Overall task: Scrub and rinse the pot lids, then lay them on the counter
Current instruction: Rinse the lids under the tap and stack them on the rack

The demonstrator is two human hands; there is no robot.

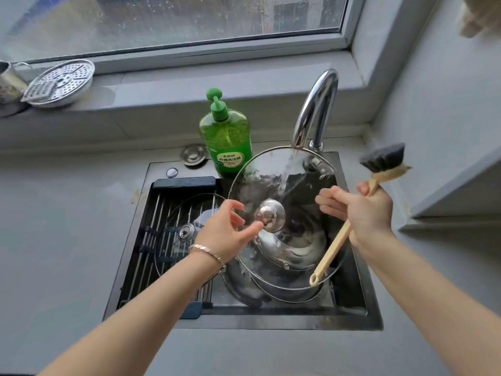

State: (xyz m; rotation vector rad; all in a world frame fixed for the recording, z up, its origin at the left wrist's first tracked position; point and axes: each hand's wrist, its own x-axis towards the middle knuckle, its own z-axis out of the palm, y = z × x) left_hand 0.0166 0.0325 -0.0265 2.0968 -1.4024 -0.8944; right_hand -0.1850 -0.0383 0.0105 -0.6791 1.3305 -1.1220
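A large glass pot lid (303,185) with a steel rim and steel knob (270,219) is held tilted over the sink, and water from the faucet (315,107) runs onto its upper part. My left hand (226,230) holds this lid at the knob, thumb against the knob and fingers curled by the glass. My right hand (363,213) grips the wooden handle of a dish brush (383,161), bristles up and away from the lid, with its fingertips reaching toward the glass. A second glass lid (173,240) lies on the rack on the left side of the sink.
A steel pot (287,270) sits in the sink (271,321) under the held lid. A green dish-soap bottle (226,137) stands behind the sink. A steamer plate (61,82) rests on the window sill. Grey counter (59,226) flanks the sink; a shelf edge juts in at right.
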